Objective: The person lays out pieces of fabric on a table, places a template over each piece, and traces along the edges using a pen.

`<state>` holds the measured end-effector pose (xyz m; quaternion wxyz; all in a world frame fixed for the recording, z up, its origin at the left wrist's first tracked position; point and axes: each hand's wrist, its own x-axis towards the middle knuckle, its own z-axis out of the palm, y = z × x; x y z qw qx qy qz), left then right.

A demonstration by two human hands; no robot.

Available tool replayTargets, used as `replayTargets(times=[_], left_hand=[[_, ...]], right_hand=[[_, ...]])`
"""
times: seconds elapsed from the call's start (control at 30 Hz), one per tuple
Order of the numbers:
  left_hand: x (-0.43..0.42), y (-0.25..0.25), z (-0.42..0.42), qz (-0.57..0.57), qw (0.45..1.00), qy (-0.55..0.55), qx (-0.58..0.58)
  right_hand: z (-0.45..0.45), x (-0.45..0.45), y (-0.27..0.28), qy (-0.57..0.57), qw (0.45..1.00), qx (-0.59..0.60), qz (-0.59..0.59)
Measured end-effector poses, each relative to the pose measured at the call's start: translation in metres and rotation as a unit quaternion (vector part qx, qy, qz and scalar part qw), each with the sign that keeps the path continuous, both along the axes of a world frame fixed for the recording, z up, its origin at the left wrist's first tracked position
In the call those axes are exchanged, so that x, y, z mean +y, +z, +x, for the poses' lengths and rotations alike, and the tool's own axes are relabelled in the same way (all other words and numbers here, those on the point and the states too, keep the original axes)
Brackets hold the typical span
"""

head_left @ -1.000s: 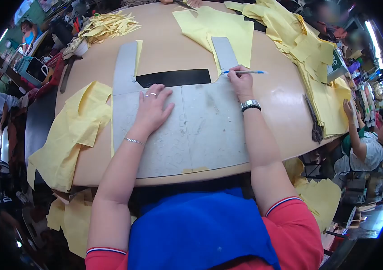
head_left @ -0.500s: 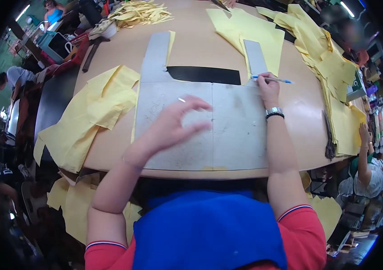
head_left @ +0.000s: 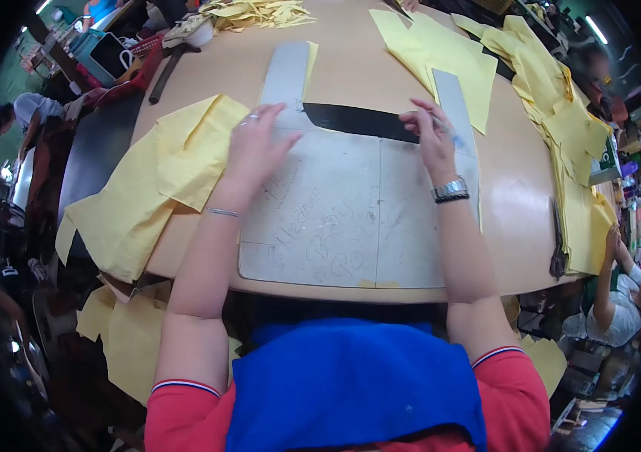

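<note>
A large grey pattern board (head_left: 320, 203) with handwriting and two upright arms lies on the table, with yellow material peeking out along its edges. A black strip (head_left: 358, 120) shows in the gap between the arms. My left hand (head_left: 254, 147) is over the board's left upper edge, thumb and fingers apart, holding nothing. It is close to a folded yellow piece (head_left: 185, 154). My right hand (head_left: 435, 143), with a watch on its wrist, is closed around a pen (head_left: 456, 139) near the base of the right arm. The pen is blurred and partly behind the fingers.
Yellow scraps (head_left: 260, 13) pile at the far side, and a hammer (head_left: 170, 74) lies at the left. Stacked yellow sheets (head_left: 561, 143) and dark scissors (head_left: 557, 237) are along the right edge. Another yellow sheet (head_left: 441, 60) lies beyond the board. Other people are around the table.
My left hand has moved left and up from the board's middle to its left edge. My right hand has lifted and turned, swinging the pen. The whole view has shifted slightly.
</note>
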<state>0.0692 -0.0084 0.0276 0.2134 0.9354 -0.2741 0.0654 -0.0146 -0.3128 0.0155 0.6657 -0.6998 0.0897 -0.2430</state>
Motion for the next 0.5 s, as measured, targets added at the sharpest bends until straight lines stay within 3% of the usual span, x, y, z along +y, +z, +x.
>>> replayTargets(times=[0.07,0.17,0.27,0.5], left_hand=[[0.010,-0.016,0.007,-0.019,0.997,0.011,-0.073],[0.015,-0.032,0.022,-0.024,0.998,0.035,-0.037],[0.018,-0.038,0.025,-0.023,0.998,0.033,-0.054],[0.020,-0.041,0.027,-0.050,0.997,0.022,-0.049]], right_hand=[[-0.030,-0.031,0.001,-0.073,0.974,0.036,-0.209],[-0.098,-0.076,-0.001,-0.179,0.866,0.164,-0.436],[-0.138,-0.080,-0.006,-0.174,0.925,0.280,-0.189],[-0.146,-0.085,-0.028,-0.168,0.953,0.206,-0.148]])
